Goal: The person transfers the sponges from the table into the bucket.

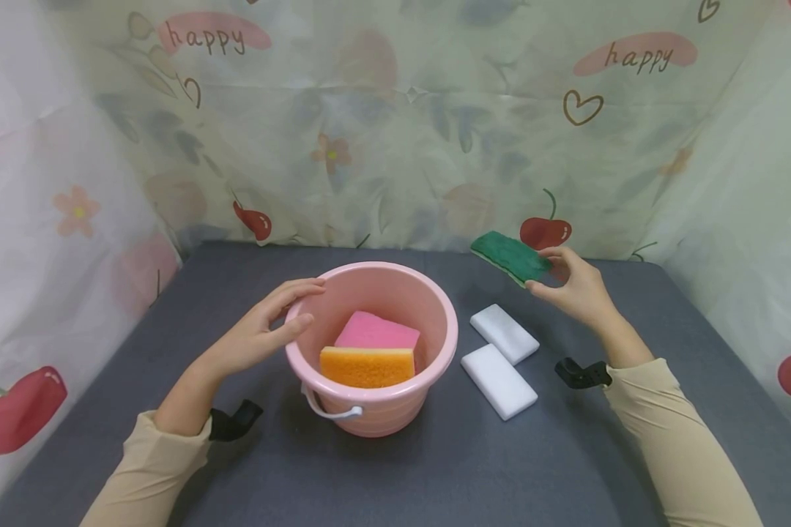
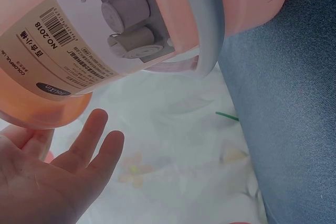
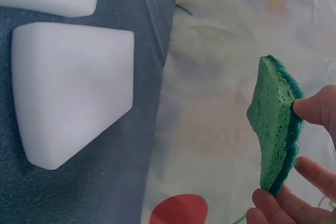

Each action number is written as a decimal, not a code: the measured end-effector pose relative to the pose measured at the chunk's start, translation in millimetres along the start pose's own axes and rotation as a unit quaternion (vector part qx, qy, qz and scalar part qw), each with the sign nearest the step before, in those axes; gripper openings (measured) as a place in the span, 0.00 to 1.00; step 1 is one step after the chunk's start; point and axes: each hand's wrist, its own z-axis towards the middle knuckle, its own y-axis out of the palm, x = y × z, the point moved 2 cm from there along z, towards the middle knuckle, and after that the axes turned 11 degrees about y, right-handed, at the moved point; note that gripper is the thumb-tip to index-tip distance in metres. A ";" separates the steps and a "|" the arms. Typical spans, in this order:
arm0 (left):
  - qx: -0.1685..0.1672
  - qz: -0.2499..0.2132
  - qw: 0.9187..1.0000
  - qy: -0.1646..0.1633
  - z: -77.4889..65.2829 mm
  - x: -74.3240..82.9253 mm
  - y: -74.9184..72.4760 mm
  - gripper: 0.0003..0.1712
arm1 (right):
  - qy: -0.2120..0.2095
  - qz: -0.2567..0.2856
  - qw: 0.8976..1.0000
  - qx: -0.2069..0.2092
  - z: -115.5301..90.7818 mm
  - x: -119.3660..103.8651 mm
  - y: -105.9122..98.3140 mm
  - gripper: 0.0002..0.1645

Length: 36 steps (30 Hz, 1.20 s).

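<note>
My right hand (image 1: 575,284) pinches a green scouring sponge (image 1: 509,256) between thumb and fingers, raised above the far right part of the table. In the right wrist view its lighter porous side and darker scrubbing layer (image 3: 294,124) both show. At the pink bucket (image 1: 376,410), my left hand (image 1: 264,329) rests on the left rim, with thumb and fingertips overlapping it. The left wrist view shows relaxed, extended fingers (image 2: 86,140) by the rim. Inside the bucket, an orange sponge (image 1: 367,367) stands in front of a pink sponge (image 1: 377,331).
Two white sponge blocks (image 1: 499,382) lie side by side on the dark table (image 1: 501,468), right of the bucket. The bucket's pale handle (image 1: 332,415) hangs at its front. Printed curtains (image 1: 395,183) enclose the table's back and sides.
</note>
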 end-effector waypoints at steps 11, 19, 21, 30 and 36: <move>-0.001 -0.004 1.000 -0.001 0.2 0.3 -0.1 0.24 | -0.013 -0.003 1.000 -0.006 -6.7 -13.4 -4.1 0.34; -0.001 -0.002 1.000 0.000 -0.1 0.4 0.0 0.24 | -0.029 -0.002 1.000 0.001 -10.6 -20.3 -6.3 0.33; 0.000 -0.002 1.000 0.000 -0.2 0.5 0.0 0.23 | -0.035 -0.002 0.999 0.001 -12.3 -22.6 -6.7 0.33; 0.002 -0.004 1.000 0.006 -0.1 0.3 0.1 0.23 | -0.052 -0.002 0.999 0.001 -19.0 -33.6 -8.1 0.32; 0.002 -0.005 1.000 0.005 -0.2 -0.4 0.2 0.23 | -0.067 0.002 0.998 0.005 -21.8 -37.8 -7.8 0.31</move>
